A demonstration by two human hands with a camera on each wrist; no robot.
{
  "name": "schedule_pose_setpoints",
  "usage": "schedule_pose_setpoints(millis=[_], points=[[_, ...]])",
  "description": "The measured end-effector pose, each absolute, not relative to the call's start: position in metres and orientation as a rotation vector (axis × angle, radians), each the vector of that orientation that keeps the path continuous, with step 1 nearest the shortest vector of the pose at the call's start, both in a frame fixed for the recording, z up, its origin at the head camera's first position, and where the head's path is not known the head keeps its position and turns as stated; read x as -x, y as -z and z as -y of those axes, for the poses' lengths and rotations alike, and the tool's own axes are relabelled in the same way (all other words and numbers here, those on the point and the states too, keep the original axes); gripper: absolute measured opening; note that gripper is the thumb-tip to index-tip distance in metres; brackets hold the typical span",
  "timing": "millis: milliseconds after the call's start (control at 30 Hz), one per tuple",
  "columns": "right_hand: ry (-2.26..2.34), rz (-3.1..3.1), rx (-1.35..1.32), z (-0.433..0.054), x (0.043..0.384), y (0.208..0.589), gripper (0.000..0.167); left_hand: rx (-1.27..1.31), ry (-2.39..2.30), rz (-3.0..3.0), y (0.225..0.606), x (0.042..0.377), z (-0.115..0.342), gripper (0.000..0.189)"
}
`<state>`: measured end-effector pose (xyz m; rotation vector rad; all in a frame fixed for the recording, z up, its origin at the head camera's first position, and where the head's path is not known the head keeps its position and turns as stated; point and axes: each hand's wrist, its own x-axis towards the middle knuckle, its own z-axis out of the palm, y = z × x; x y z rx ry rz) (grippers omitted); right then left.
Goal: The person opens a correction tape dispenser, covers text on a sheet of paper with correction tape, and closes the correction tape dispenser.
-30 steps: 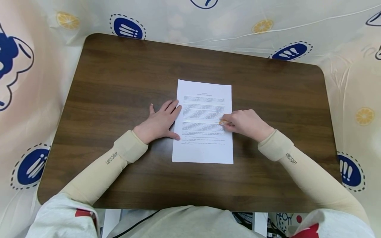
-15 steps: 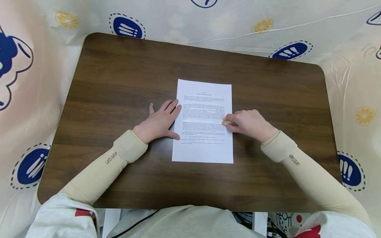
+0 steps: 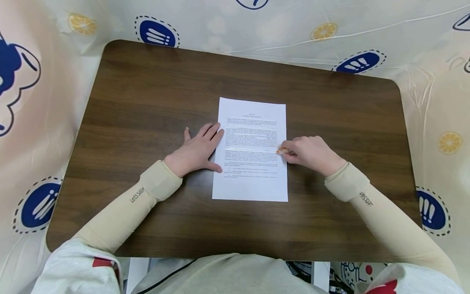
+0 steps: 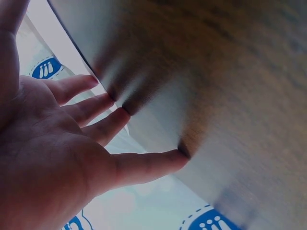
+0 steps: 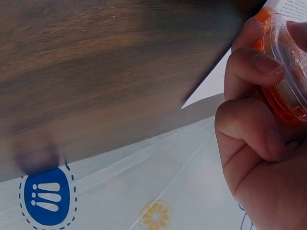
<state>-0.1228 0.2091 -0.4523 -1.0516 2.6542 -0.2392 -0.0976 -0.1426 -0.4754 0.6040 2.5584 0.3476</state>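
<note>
Left hand (image 3: 196,151) lying, fingers spread, over left edge of printed sheet (image 3: 249,188), probably steadying it on table (image 3: 158,90). Right hand (image 3: 308,153) gripping orange-and-clear object (image 5: 295,93) at sheet's right margin, apparently aiming it at text (image 3: 251,156); contact unclear.

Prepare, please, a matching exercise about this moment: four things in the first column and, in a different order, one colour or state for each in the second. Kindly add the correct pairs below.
Column one
1. left hand
2. right hand
3. sheet of paper
4. table

Column two
A. curled round a small orange and clear object
B. dark brown, with wood grain
C. spread out at the sheet's left edge
D. white, with printed text

Correct pairs: 1-C, 2-A, 3-D, 4-B
</note>
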Motion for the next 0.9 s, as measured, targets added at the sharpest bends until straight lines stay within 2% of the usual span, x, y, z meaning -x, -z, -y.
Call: schedule_pose_setpoints(millis=[233, 767, 900], points=[[0.261, -2.683, 1.055, -0.214, 0.121, 0.455, 0.011, -0.611, -0.360, -2.562, 0.474, 0.098, 0.143, 0.122], [0.329, -2.627, 0.884, -0.221, 0.123, 0.458, 0.021, -0.607, -0.344, -2.557, 0.473, 0.099, 0.142, 0.123], [0.345, -2.615, 0.838, -0.223, 0.124, 0.460, 0.019, -0.597, -0.335, -2.550, 0.473, 0.099, 0.142, 0.122]])
